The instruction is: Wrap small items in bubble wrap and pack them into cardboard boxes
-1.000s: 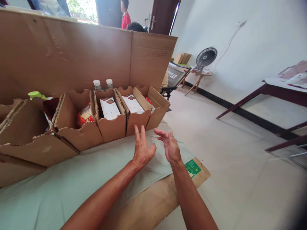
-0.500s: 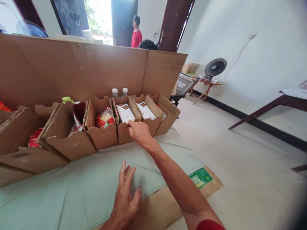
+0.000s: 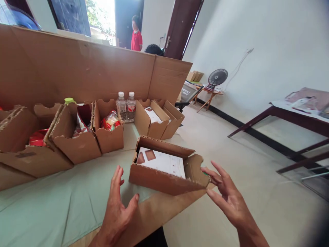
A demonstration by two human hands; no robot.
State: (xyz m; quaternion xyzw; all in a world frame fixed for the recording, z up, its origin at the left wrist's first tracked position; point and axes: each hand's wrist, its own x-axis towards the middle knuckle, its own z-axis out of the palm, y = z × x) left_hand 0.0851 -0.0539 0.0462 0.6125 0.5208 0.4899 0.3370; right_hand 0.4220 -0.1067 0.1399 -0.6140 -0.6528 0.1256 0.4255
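Note:
An open cardboard box (image 3: 156, 180) lies near the table's front edge, turned sideways, with a white carton (image 3: 164, 162) inside it. My left hand (image 3: 117, 206) is open just left of the box, fingers spread, not touching it. My right hand (image 3: 227, 197) is open at the box's right end, fingertips close to its flap. Behind, a row of similar cardboard boxes (image 3: 108, 137) stands on the pale green cloth (image 3: 51, 212), holding red snack packets (image 3: 110, 120) and another white carton (image 3: 153, 115).
Two water bottles (image 3: 126, 106) stand in the gap in the row. A tall cardboard wall (image 3: 89, 73) runs behind the boxes. A fan (image 3: 218, 77) and a dark table (image 3: 295, 115) stand at the right. A person in red (image 3: 136, 32) stands in the doorway.
The box with the white carton has come out of the row to the front of the table and turned sideways. My right hand let go of it; both hands now flank it.

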